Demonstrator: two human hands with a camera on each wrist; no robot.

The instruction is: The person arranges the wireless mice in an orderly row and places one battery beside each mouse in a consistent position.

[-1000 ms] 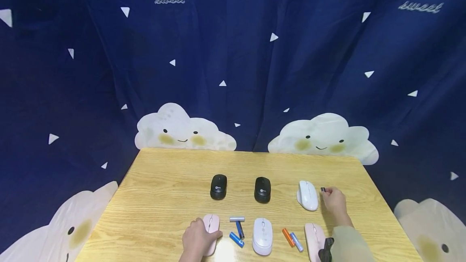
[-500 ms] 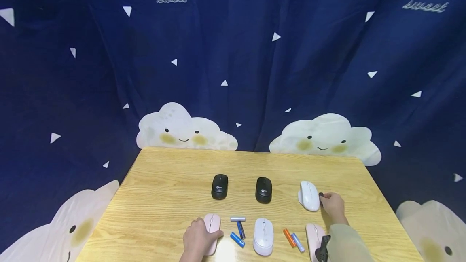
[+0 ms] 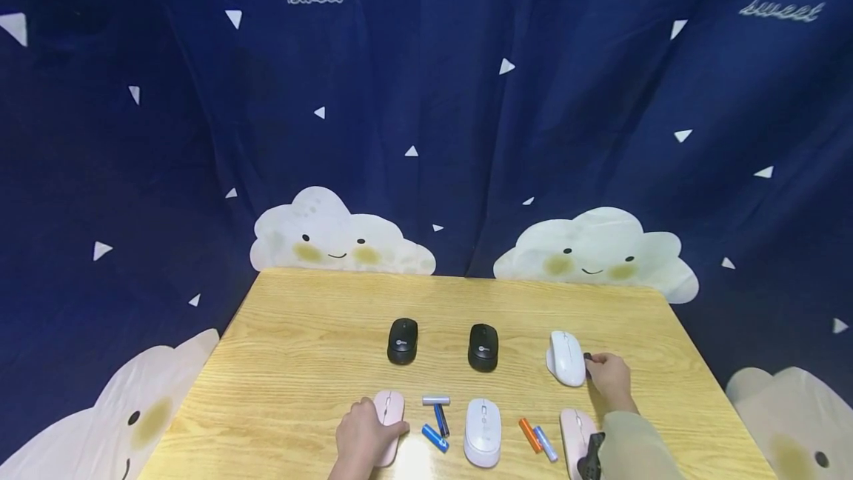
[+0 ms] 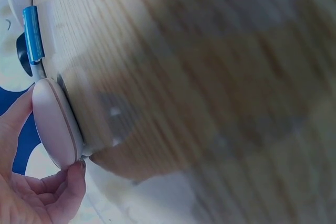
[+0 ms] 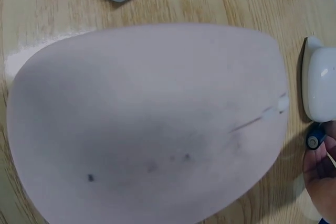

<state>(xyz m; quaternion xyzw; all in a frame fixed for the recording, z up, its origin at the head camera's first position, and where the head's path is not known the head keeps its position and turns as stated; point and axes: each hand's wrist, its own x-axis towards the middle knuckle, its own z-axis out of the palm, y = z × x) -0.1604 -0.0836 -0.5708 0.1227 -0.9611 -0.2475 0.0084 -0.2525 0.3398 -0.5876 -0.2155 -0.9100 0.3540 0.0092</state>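
The right hand's fingers are drawn in to a pinch, with a dark blue battery [image 5: 314, 139] held at the tips; the right hand [image 3: 609, 378] sits low over the table. Between 9 and 10 o'clock of that battery, right at its side, lies a winged white mouse [image 3: 567, 358]; whether they touch I cannot tell. The left hand [image 3: 363, 432] is spread as wide as a near pink mouse [image 3: 389, 407] and grips it, thumb and fingers on opposite sides.

With 12 o'clock at the table's far edge, the pink mouse has a silver battery [image 3: 436, 400] at 2 o'clock, a blue-black battery [image 3: 441, 421] at 3 and a bright blue battery [image 3: 435, 438] between 3 and 4. Farther along at 3 is a plain white mouse [image 3: 483, 432], then an orange battery [image 3: 530, 435] with a pale blue battery [image 3: 546, 444] at its 4 o'clock. A 2nd pink mouse [image 3: 576, 428] lies at 7 o'clock from the right hand, beside the sleeve [image 3: 636, 447].

At 12 o'clock from the left hand's mouse is a black mouse [image 3: 403, 341], with another black mouse [image 3: 483, 347] at its 3 o'clock. Behind the wooden table [image 3: 300, 361] hangs a navy curtain [image 3: 366, 95].
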